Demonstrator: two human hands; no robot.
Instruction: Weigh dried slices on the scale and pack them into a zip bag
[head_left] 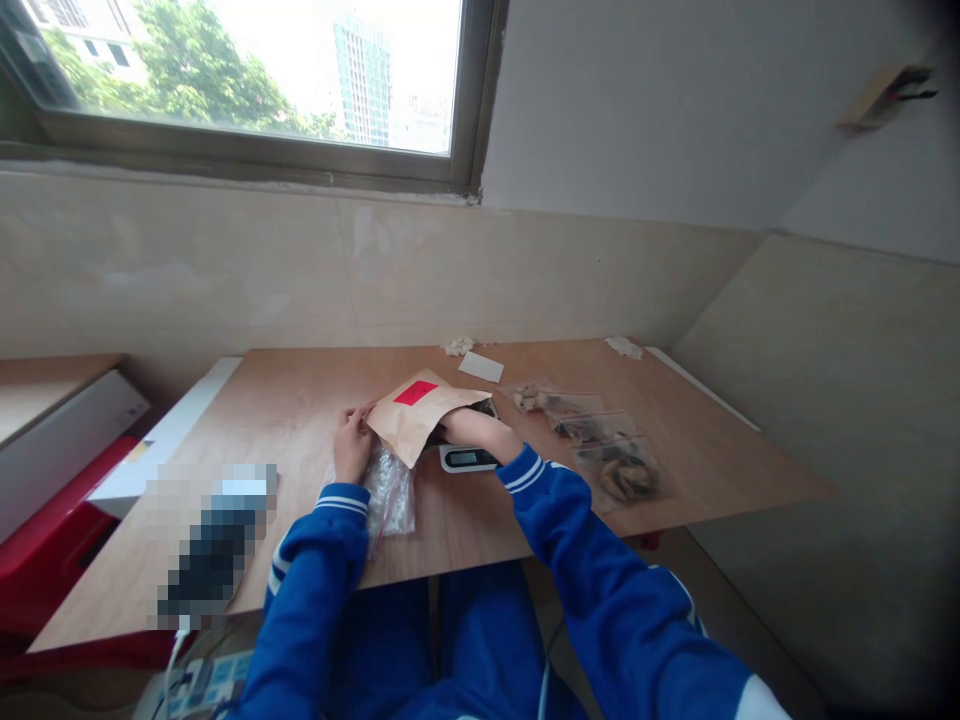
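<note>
A brown paper envelope (pixel 414 415) with a red label lies tilted at the middle of the wooden table (pixel 285 400). My left hand (pixel 351 443) grips the envelope's left edge, fingers curled. My right hand (pixel 469 428) reaches inside the envelope's open mouth, so its fingers are hidden. A small digital scale (pixel 466 459) sits just under my right wrist. A clear plastic bag (pixel 391 492) lies on the table below the envelope, beside my left wrist.
Several clear bags (pixel 611 455) with dried contents lie right of the scale. A white card (pixel 481 366) and crumpled bits (pixel 457 346) sit near the wall. A blurred dark object (pixel 214 545) rests at the table's left front. A red and white box (pixel 67 470) stands left.
</note>
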